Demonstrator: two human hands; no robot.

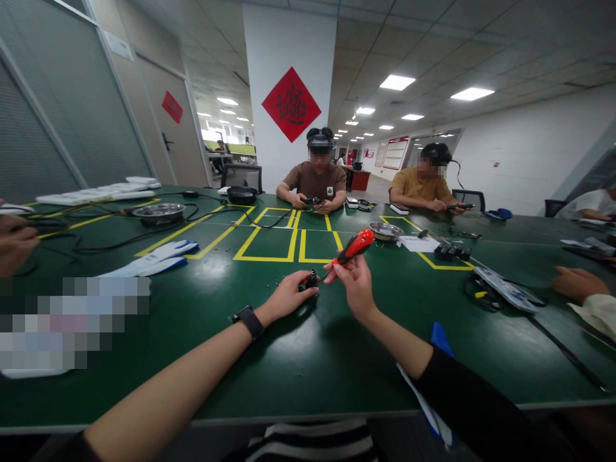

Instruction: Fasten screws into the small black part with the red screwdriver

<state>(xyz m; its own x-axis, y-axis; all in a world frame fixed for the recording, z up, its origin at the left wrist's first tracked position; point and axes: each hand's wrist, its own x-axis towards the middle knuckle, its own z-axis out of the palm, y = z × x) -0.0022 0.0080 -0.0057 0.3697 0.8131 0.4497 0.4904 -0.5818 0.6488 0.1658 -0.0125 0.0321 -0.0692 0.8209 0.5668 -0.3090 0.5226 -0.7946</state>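
Observation:
My left hand point(290, 296), with a dark watch point(249, 321) on its wrist, grips a small black part point(312, 280) above the green table point(216, 359). In my right hand point(355, 285) is a red and black screwdriver point(353, 248), its handle tilted up to the right. The shaft slants down toward the black part; whether its tip touches that part is hard to tell. Several tiny dark pieces lie on the table just left of the part.
White and blue gloves point(149, 260) lie at the left. Metal bowls point(158, 212) point(385, 231), cables and black parts point(452, 251) are farther back. Two people point(312, 183) point(423, 186) sit opposite, and another person's hand point(580, 283) is at the right. A blue object point(441, 339) lies beside my right forearm.

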